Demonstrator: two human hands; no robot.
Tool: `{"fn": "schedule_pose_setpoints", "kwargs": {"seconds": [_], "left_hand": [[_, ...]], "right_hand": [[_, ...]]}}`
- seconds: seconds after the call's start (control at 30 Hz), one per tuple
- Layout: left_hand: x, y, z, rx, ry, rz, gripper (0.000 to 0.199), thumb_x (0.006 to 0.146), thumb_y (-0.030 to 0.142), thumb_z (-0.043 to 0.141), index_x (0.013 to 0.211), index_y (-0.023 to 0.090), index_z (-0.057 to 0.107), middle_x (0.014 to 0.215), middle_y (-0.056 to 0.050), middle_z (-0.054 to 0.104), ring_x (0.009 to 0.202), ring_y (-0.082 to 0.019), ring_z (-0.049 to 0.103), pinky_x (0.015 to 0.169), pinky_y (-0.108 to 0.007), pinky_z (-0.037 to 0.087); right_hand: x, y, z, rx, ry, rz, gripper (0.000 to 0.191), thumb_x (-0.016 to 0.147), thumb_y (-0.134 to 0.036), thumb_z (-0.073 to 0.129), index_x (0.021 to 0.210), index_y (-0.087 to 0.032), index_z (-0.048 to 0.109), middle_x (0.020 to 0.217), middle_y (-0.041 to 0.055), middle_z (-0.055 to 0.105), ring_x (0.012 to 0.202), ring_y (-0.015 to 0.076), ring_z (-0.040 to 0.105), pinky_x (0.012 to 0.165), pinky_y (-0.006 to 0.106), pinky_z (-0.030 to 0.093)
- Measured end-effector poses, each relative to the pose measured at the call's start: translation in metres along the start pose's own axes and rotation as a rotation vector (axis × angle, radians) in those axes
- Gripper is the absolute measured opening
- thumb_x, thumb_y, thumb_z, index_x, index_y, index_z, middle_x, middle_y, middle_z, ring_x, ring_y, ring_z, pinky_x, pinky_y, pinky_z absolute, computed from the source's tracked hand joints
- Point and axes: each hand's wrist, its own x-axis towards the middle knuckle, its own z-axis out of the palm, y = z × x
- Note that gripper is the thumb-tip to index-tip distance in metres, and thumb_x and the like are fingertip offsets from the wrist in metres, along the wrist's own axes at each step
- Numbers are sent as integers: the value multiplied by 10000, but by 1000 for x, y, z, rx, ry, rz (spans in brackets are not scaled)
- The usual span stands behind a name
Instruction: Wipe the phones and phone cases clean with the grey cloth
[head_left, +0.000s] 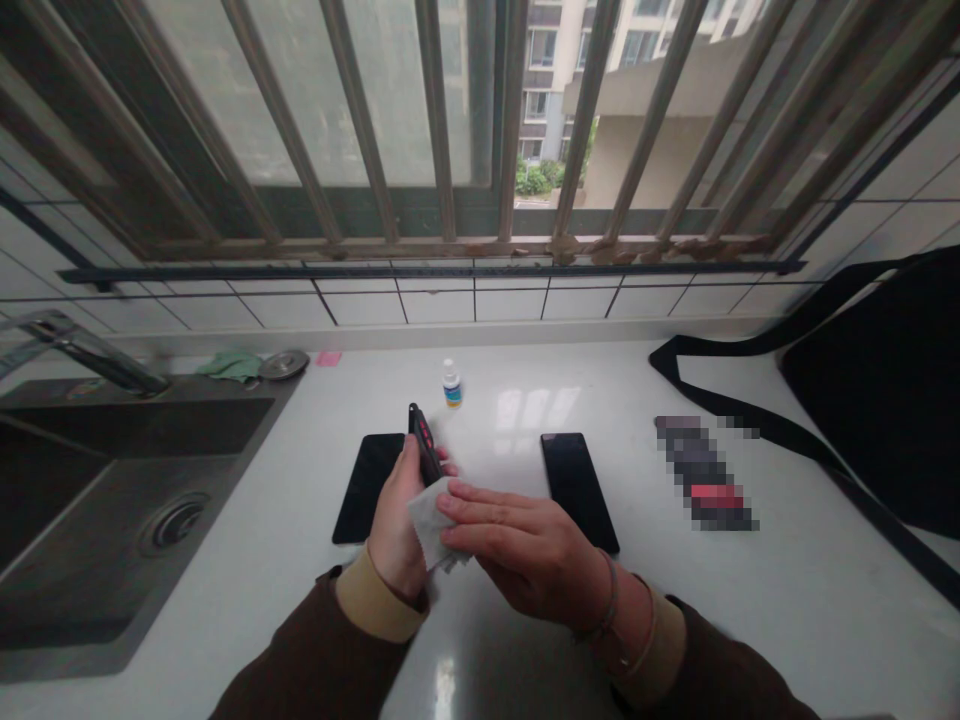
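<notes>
My left hand [398, 520] is closed around a dark phone [426, 445], tilted on edge, with red marks along its side. A pale grey cloth [431, 520] is pinched in the fingers of my right hand [525, 550] and pressed against the phone's lower end, which it hides. Beneath and left of my left hand lies a black tablet or large phone [364, 490] on the white counter [495, 620]. Another black phone [579, 490] lies flat to the right of my right hand. Beyond the held phone stands a small white-capped bottle [451, 385] with a blue label.
At the left are a metal sink [225, 450] and a faucet [97, 355]. A green cloth [229, 365], a metal drain cover [283, 364] and a pink slip [328, 358] sit behind it. On the right lie a pixelated item [705, 475] and a black bag [885, 400] with straps.
</notes>
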Motion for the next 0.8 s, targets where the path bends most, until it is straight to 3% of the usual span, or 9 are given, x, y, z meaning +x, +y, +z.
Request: {"fn": "schedule_pose_setpoints", "kwargs": {"seconds": [0.07, 0.17, 0.3, 0.47, 0.63, 0.7, 0.8], "left_hand": [[-6, 1, 7, 22, 14, -34, 418, 1074, 580, 537, 1060, 190, 685, 795, -10, 727, 571, -127, 694, 545, -236, 603], [-15, 4, 12, 83, -66, -147, 672, 1032, 746, 447, 1104, 144, 737, 843, -81, 765, 620, -185, 742, 590, -304, 649], [-20, 6, 10, 60, -160, -254, 698, 995, 775, 499, 1145, 145, 762, 948, -123, 809, 812, -274, 815, 806, -411, 694], [-18, -1, 8, -1, -279, -314, 779, 1040, 747, 412, 1158, 68, 775, 1024, -199, 819, 983, -260, 808, 932, -329, 651], [-18, -9, 12, -40, -335, -277, 709, 1108, 633, 322, 1280, 89, 743, 1156, -191, 808, 1135, -266, 773, 1060, -383, 601], [-19, -11, 12, -15, -385, -282, 678, 1109, 629, 320, 1343, 138, 726, 1164, -169, 807, 1082, -265, 781, 1032, -419, 613], [-20, -13, 9, 99, -457, -340, 707, 1071, 703, 356, 1303, 164, 750, 1118, -163, 805, 884, -256, 785, 873, -426, 651]], "right_hand": [[2, 0, 3, -16, -45, -30, 349, 1053, -47, 513, 1330, -158, 694, 1450, 144, 716, 1454, 195, 597, 1240, 379, 514], [3, 0, 6, -22, -93, -41, 341, 1052, -41, 497, 1301, -149, 704, 1434, 137, 728, 1448, 179, 603, 1241, 359, 506], [1, 1, 7, -98, -108, -43, 351, 1055, -44, 505, 1311, -183, 701, 1444, 99, 726, 1442, 162, 609, 1271, 364, 462], [-4, 9, 4, -272, -80, -16, 408, 1076, -32, 489, 1390, -220, 667, 1466, 63, 713, 1452, 170, 603, 1361, 485, 281], [-8, 15, 1, -366, 50, 124, 519, 1066, -16, 488, 1516, -245, 605, 1507, 86, 678, 1436, 235, 624, 1349, 604, 291], [-10, 15, 0, -346, 173, 212, 547, 1073, -37, 492, 1551, -286, 581, 1486, 68, 696, 1407, 245, 648, 1310, 587, 401], [-12, 17, -2, -358, 411, 392, 509, 1081, -100, 521, 1530, -321, 616, 1457, 43, 716, 1413, 278, 635, 1232, 556, 527]]}}
